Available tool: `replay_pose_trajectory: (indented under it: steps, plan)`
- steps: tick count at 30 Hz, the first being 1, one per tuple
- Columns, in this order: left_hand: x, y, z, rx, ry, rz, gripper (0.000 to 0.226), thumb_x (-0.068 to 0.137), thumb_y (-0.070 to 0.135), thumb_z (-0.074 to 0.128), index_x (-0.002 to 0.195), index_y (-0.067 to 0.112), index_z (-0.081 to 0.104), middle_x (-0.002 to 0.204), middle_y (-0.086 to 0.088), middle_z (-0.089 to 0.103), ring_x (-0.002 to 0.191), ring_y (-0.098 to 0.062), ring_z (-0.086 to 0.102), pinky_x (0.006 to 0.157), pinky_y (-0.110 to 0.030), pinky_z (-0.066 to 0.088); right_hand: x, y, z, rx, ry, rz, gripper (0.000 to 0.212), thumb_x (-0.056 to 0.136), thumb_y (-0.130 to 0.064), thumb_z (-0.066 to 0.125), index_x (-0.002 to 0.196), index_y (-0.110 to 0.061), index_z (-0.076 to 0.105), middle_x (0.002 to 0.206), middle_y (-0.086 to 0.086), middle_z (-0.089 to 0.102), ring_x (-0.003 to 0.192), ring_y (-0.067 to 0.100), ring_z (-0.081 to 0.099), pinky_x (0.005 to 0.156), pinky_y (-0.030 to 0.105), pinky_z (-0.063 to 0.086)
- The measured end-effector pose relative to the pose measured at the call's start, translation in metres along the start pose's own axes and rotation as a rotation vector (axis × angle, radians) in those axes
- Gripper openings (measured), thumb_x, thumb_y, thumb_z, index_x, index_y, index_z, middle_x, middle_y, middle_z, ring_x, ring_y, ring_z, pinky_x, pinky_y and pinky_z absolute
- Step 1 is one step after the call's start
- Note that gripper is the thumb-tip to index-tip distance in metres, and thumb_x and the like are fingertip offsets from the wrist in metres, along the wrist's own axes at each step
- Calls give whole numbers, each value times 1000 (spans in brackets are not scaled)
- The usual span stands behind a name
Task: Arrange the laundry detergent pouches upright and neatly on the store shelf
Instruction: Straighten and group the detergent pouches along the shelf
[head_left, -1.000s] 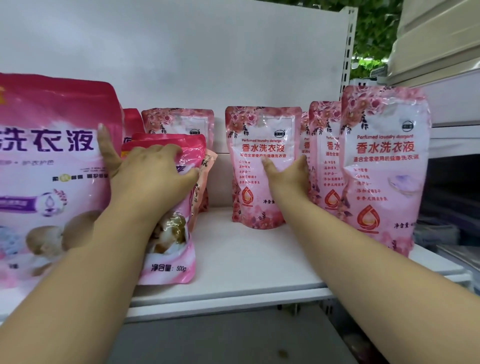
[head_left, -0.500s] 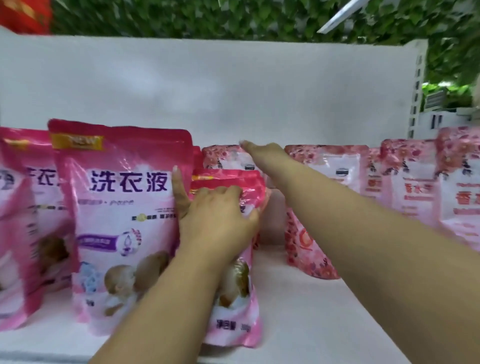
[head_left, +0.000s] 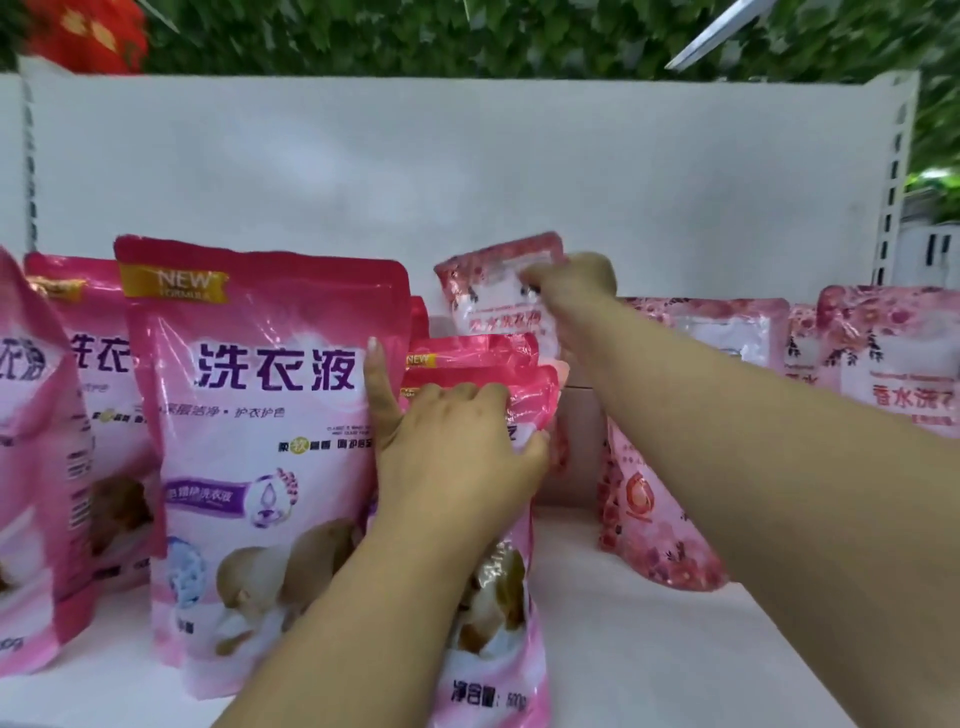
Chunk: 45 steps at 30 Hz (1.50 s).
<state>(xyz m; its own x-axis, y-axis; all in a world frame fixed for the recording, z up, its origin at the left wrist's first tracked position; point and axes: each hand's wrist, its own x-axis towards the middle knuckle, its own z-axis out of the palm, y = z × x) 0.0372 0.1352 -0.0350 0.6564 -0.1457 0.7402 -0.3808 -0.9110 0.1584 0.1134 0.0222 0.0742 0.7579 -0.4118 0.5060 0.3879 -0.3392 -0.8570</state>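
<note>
Our left grip (head_left: 457, 447) curls round the front pink pouch (head_left: 493, 623) upright on the shelf (head_left: 649, 649); our right grip (head_left: 566, 283) pinches a tilted floral pouch (head_left: 493, 291) above the back row.

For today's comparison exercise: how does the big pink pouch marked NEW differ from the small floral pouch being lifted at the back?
The big pink pouch marked NEW is larger, stands upright on the shelf, untouched. The small floral pouch is tilted, gripped by the right hand, with a rose pattern. Both are pink plastic.

The left hand (head_left: 457, 457) covers most of the small pouch's (head_left: 498, 613) front, and the leftmost pouch (head_left: 26, 467) is cut off at the picture's edge.
</note>
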Motion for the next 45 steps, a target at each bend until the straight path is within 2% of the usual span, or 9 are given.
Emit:
replay_pose_trajectory:
  steps: [10, 17, 21, 24, 27, 32, 36, 41, 45]
  plan:
    - [-3, 9, -5, -22, 275, 66, 51, 83, 58, 44, 128, 33, 50, 147, -8, 34, 144, -27, 9, 96, -36, -35, -6, -86, -55, 369, 333, -284, 26, 84, -13, 61, 60, -18, 53, 68, 1, 62, 70, 20, 67, 68, 36, 59]
    - [-6, 19, -14, -521, 253, 204, 86, 70, 68, 40, 142, 21, 34, 149, -2, 32, 135, -9, 22, 109, -17, 0, -29, -107, -94, 327, 295, -324, 14, 79, -11, 68, 68, -15, 60, 76, 5, 68, 72, 21, 68, 69, 36, 59]
    - [-13, 29, -40, -1125, 40, 34, 121, 47, 78, 65, 146, 34, 10, 149, 2, 30, 131, -12, 36, 110, -40, 29, -59, -98, -109, 318, 137, -250, 9, 74, -5, 72, 70, -7, 64, 80, 16, 70, 74, 33, 69, 69, 48, 58]
    - [-22, 44, -59, -1271, -214, 4, 72, 54, 50, 72, 117, 27, 47, 107, 4, 65, 86, 5, 65, 74, -16, 54, -84, -83, -122, 318, 109, -211, 10, 76, -4, 72, 72, -5, 63, 80, 18, 70, 73, 33, 70, 69, 50, 58]
    - [-23, 52, -67, -1348, -410, 7, 33, 57, 23, 73, 87, 22, 58, 71, 7, 73, 64, -3, 68, 55, -15, 53, -103, -70, -140, 288, 147, -203, 9, 79, -9, 70, 77, -5, 62, 84, 17, 70, 76, 30, 70, 74, 50, 57]
    - [-35, 64, -44, -1323, -685, -195, 41, 63, -13, 70, 100, 3, 61, 87, -12, 73, 84, -26, 70, 73, -37, 56, -139, -25, -155, 112, 123, -156, 13, 83, -18, 66, 73, -15, 59, 81, 3, 66, 82, 22, 66, 74, 36, 56]
    - [-58, 69, -16, -1348, -649, -338, 65, 71, -5, 71, 126, 7, 38, 96, -10, 67, 86, -24, 65, 72, -37, 54, -158, 21, -155, 58, 139, -80, 22, 87, -33, 61, 97, -14, 58, 93, -1, 63, 88, 17, 60, 79, 33, 51]
    - [-75, 70, 2, -1265, -580, -333, 98, 70, 15, 77, 144, 27, 13, 116, -7, 60, 99, -27, 63, 89, -48, 51, -184, 73, -143, 229, -71, 344, 118, 37, -78, 71, 136, -21, 41, 137, 8, 49, 125, 28, 46, 105, 53, 35]
    - [-75, 82, 11, -1133, -508, -353, 101, 77, 19, 74, 146, 20, 1, 129, -8, 54, 111, -30, 57, 99, -45, 44, -182, 79, -143, 250, -75, 362, 79, 77, -67, 51, 138, -18, 41, 148, 7, 35, 137, 26, 29, 111, 44, 20]
